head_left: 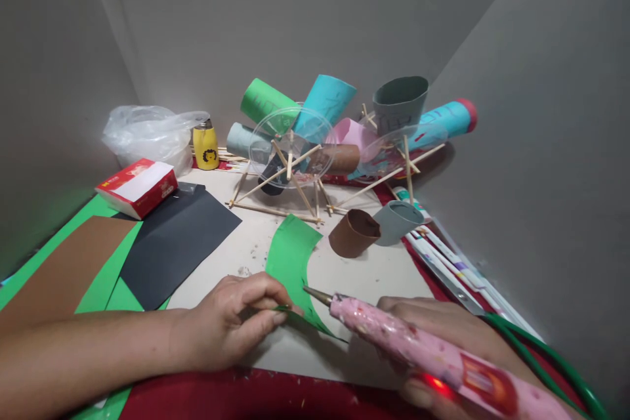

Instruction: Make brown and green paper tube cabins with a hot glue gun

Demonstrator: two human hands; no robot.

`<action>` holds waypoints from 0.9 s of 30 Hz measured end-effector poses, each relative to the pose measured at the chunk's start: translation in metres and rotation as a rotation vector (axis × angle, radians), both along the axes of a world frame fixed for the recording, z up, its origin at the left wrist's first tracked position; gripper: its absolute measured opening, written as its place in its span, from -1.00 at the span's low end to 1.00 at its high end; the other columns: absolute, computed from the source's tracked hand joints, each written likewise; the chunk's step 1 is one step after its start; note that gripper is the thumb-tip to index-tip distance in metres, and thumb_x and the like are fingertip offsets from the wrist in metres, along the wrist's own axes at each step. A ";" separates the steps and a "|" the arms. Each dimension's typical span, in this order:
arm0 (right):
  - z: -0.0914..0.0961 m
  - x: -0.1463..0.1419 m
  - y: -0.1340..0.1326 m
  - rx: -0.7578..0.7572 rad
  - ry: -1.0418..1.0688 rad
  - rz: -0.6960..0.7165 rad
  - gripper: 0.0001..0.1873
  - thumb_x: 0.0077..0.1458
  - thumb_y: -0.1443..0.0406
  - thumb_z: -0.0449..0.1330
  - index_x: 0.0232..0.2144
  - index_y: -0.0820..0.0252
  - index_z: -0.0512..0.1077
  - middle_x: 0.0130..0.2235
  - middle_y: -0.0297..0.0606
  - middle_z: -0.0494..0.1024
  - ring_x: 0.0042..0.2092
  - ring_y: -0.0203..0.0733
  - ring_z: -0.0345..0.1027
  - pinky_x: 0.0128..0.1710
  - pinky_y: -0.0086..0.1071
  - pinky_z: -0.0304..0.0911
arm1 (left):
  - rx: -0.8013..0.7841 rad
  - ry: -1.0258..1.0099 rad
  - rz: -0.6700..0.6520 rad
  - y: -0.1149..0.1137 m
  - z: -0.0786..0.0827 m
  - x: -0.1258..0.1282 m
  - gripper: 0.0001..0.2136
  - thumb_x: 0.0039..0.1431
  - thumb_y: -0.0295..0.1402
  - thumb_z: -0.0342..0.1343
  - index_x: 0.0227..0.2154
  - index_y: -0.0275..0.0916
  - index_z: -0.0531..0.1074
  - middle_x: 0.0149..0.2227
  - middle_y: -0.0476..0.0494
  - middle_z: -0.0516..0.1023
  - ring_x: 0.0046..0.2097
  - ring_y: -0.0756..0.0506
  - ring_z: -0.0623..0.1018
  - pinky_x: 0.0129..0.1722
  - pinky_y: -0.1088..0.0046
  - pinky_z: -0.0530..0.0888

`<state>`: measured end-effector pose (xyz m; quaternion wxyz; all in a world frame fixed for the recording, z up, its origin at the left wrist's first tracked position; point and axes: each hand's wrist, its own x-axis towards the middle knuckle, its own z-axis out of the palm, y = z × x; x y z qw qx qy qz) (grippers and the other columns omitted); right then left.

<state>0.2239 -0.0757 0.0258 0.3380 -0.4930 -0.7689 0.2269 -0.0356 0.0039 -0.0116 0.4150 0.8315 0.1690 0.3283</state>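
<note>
A curved strip of green paper (291, 256) lies on the white board (354, 354), its near edge lifted. My left hand (241, 315) pinches that edge between thumb and fingers. In my right hand (438, 328) is a pink hot glue gun (403, 344), its metal nozzle pointing left, just over the right edge of the green strip. A red light glows on the gun's underside. Whether the nozzle touches the paper I cannot tell. Beyond the strip stand a short brown paper tube (354, 233) and a pale grey-blue paper tube (398, 222).
Behind stands a model of wooden sticks (275, 211) and clear discs (266, 138) bearing several coloured paper tubes. Left are black paper (182, 249), brown paper (73, 262), a red tissue pack (138, 187), a plastic bag (147, 134) and a yellow bottle (205, 146). Green-handled scissors (536, 348) lie right.
</note>
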 end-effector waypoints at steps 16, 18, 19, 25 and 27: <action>0.000 0.002 0.007 -0.068 0.004 -0.060 -0.59 0.13 0.17 0.17 0.04 0.03 0.46 -0.03 -0.18 0.58 0.03 0.05 0.44 -0.03 -0.24 0.42 | -0.168 -0.033 0.011 0.001 0.001 0.001 -0.88 0.14 -0.55 0.01 -0.28 -0.33 0.41 -0.26 -0.28 0.61 -0.23 -0.09 0.62 -0.24 0.43 0.57; -0.003 0.001 0.009 -0.038 0.023 -0.070 -0.53 0.16 0.20 0.15 0.13 0.02 0.37 0.12 -0.20 0.46 0.15 0.04 0.30 0.10 -0.18 0.30 | -0.086 -0.054 -0.028 0.000 0.001 0.001 -0.87 0.14 -0.58 0.00 -0.28 -0.32 0.40 -0.25 -0.27 0.61 -0.20 -0.09 0.62 -0.20 0.40 0.57; -0.005 0.000 0.010 -0.032 0.033 -0.085 -0.52 0.17 0.20 0.14 0.15 0.02 0.34 0.17 -0.21 0.40 0.18 0.03 0.26 0.13 -0.16 0.25 | -0.022 -0.072 -0.064 0.000 0.001 0.002 -0.85 0.13 -0.60 0.00 -0.27 -0.31 0.38 -0.24 -0.28 0.61 -0.18 -0.10 0.61 -0.18 0.40 0.56; -0.021 -0.003 0.018 -0.013 0.139 -0.369 -0.64 0.13 0.17 0.19 -0.03 0.13 0.46 -0.10 -0.17 0.59 -0.01 -0.02 0.45 -0.01 -0.27 0.39 | 0.287 -0.117 -0.329 -0.004 0.010 0.000 -0.83 0.23 -0.56 -0.08 -0.14 -0.32 0.29 -0.23 -0.36 0.59 -0.07 -0.13 0.58 -0.06 0.38 0.55; -0.027 -0.001 0.019 0.006 0.213 -0.458 -0.72 0.11 0.16 0.21 -0.14 0.12 0.49 -0.18 -0.22 0.59 -0.09 -0.06 0.47 -0.10 -0.31 0.42 | 0.325 -0.089 -0.390 -0.008 0.013 -0.002 -0.82 0.31 -0.49 -0.16 -0.10 -0.32 0.27 -0.23 -0.36 0.60 -0.06 -0.13 0.58 0.00 0.38 0.53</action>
